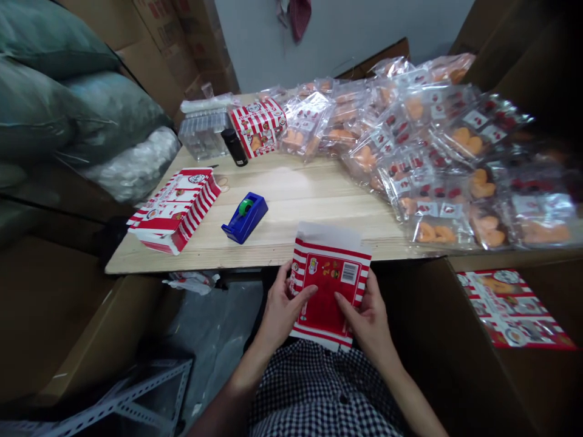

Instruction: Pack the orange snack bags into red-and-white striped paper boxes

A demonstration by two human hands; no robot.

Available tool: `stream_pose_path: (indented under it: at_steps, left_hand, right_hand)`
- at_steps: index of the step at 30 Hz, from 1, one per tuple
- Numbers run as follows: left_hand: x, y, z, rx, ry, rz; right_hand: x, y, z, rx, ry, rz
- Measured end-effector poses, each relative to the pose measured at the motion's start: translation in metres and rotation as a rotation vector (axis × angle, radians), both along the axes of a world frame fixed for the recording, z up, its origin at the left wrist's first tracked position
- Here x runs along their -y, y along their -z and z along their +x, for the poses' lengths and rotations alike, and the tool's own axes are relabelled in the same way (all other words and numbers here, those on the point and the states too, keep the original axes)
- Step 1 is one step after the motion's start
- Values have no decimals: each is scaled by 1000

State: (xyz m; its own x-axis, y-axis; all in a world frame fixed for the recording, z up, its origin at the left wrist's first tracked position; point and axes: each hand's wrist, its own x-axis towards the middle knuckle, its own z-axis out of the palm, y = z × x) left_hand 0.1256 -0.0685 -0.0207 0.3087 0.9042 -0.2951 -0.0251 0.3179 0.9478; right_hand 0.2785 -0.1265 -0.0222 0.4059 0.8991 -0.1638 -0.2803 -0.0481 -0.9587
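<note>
Between my two hands is a red and white striped cardboard box (pixel 325 300), with a barcode near its upper right and a pale flap standing up at its far end. My left hand (pixel 286 303) grips its left side, the thumb lying on the red face. On the right side my right hand (pixel 368 311) holds it the same way. The box is over my lap, at the table's front edge. Beyond it to the left sits a blue tape dispenser (pixel 246 217) with a green core. A stack of flat striped boxes (pixel 175 209) lies farther left.
Clear bags with orange pieces (pixel 435 230) cover the right of the wooden table (pixel 291 194). At the back stand a striped box (pixel 259 127), a black bottle (pixel 234 147) and clear plastic cases (pixel 204 130). An open carton (pixel 496 376) at right holds a striped box (pixel 517 309).
</note>
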Motion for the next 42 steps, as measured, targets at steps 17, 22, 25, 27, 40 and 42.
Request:
stream_pose_path:
  at_steps: [17,22,25,27,40,42]
  left_hand:
    - [10,16,-6,95,116,21]
    - [7,11,-11,132,138,71]
    - [-5,7,-13,155,102,80]
    - [-14,7,-16,180,45,123]
    - [-27,12,-32,-19,30,254]
    - [-29,11,-36,-87,55,289]
  right_hand:
    - [6,-10,35,-466,-306,-17]
    - [3,-1,45,-390,-336,-25]
    - [3,8,48,-335,-306,-44]
    - [5,15,49,-322,-315,-51]
    - [17,34,49,-354,-479,-114]
    - [15,32,46,-309,-455,-92]
